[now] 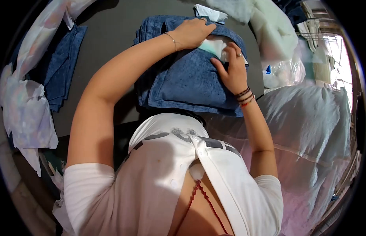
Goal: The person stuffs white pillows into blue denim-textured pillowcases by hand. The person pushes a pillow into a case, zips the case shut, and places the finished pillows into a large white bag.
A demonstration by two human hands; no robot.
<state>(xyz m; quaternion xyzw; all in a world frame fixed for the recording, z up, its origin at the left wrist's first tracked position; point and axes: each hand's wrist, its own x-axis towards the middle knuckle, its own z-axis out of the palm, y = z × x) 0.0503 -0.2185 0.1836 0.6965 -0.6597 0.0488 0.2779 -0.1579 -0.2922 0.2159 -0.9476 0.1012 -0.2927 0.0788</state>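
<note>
A blue velvety cushion cover (190, 84) lies on the dark table in front of me, plump and with piped-looking edges. Along its far right side an opening shows white filling (218, 44) with a pale green patch. My left hand (192, 34) reaches over the far edge of the cover, its fingers bent and closed on the fabric beside the opening. At the near lip of the opening is my right hand (233, 72), thumb on the blue cloth and fingers curled in at the white filling; the fingertips are partly hidden.
More blue fabric pieces (67, 67) lie at the left, beside shiny translucent plastic (27, 112). White fluffy stuffing (271, 29) is at the far right. A large plastic-wrapped bundle (308, 122) stands close by my right arm. A white cloth or label (210, 13) lies behind the cover.
</note>
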